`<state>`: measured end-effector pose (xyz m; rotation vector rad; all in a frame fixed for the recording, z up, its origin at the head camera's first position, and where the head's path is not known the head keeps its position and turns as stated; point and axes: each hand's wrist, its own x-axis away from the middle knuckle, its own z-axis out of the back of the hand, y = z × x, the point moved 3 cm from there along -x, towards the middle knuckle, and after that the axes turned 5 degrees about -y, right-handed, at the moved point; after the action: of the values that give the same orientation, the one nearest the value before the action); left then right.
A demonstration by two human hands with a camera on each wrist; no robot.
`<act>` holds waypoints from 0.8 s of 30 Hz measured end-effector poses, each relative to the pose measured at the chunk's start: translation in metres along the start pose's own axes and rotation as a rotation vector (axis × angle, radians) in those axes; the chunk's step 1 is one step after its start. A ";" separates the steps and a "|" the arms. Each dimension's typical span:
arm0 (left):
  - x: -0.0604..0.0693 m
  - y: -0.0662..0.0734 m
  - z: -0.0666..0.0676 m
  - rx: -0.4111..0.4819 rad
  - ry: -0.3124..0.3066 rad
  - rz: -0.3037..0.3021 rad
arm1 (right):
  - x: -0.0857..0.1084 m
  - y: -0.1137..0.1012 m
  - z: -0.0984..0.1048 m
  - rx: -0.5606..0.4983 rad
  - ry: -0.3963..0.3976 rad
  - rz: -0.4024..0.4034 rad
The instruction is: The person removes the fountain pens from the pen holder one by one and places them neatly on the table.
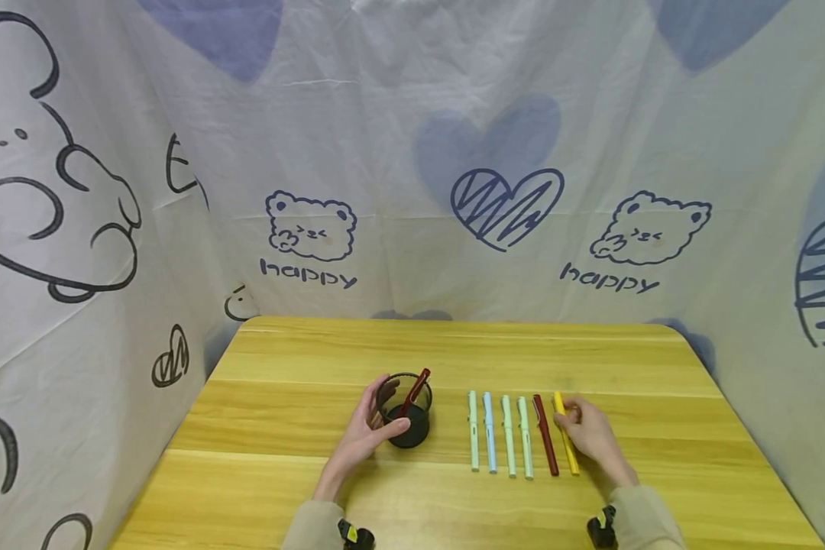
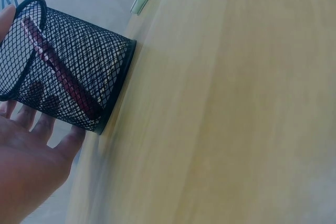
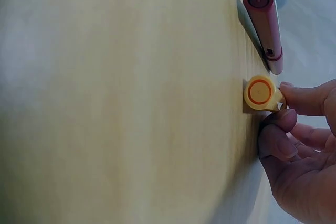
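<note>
My left hand [image 1: 362,437] holds a black mesh pen holder [image 1: 418,429] standing on the table, its thumb on the near side and its fingers round the far side. Inside leans a dark red pen [image 1: 420,381], seen through the mesh in the left wrist view. My right hand [image 1: 588,429] pinches a yellow pen [image 1: 568,447] between thumb and fingers; the pen lies on the tabletop. Left of it, in a row, lie another dark red pen [image 1: 546,437], several mint green pens [image 1: 509,437] and a light blue pen [image 1: 490,433].
The wooden table [image 1: 302,351] has rounded far corners. Behind it and at both sides hangs a pale cloth [image 1: 399,290] with printed hearts and bears. The pen row lies between the pen holder and my right hand.
</note>
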<state>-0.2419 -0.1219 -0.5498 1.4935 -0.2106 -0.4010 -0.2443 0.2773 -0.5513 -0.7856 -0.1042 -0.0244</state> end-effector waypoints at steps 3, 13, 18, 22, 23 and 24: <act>0.000 0.000 0.000 0.002 -0.002 -0.002 | 0.000 0.000 0.000 -0.006 -0.003 -0.002; 0.000 -0.001 0.001 -0.011 -0.003 -0.003 | 0.000 0.002 0.000 -0.006 0.000 0.009; -0.001 -0.002 0.001 -0.006 -0.001 0.003 | 0.000 0.002 0.000 -0.008 -0.006 0.011; 0.000 -0.002 0.001 -0.001 0.000 0.004 | 0.000 0.002 0.000 -0.008 -0.010 0.008; 0.000 -0.001 0.001 0.001 0.000 0.004 | 0.000 0.001 0.000 -0.008 -0.010 0.006; 0.000 -0.001 0.001 0.001 0.000 0.003 | 0.000 0.001 0.000 -0.007 -0.011 0.005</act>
<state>-0.2427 -0.1226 -0.5507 1.4943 -0.2128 -0.3990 -0.2439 0.2782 -0.5521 -0.7934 -0.1127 -0.0161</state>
